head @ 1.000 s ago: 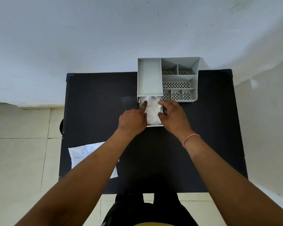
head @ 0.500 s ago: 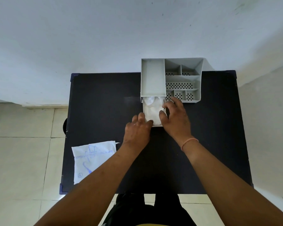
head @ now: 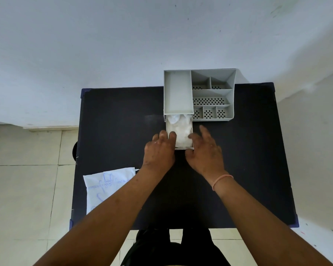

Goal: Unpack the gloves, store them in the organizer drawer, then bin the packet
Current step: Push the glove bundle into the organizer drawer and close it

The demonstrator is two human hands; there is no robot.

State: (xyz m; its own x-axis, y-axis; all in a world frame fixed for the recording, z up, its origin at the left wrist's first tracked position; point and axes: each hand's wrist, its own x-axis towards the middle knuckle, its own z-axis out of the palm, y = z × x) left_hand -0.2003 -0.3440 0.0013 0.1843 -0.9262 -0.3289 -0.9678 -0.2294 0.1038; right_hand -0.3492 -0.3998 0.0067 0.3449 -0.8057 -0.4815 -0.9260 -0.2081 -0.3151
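**Gloves in drawer, ready to close**

My left hand (head: 159, 150) and right hand (head: 205, 150) sit open at the drawer (head: 181, 147) front corners, gripping nothing, probably set to push it in. Gloves (head: 179, 129) lie inside the pulled-out drawer under the organizer (head: 198, 95). Packet (head: 106, 189) waits on the desk (head: 248, 160), near-left edge, not binned.

Both forearms bare, no sleeves in view. Right wrist: thin pinkish band (head: 222, 180), possibly elastic or thread. Lower body: dark clothing (head: 173, 248), apparently black trousers.
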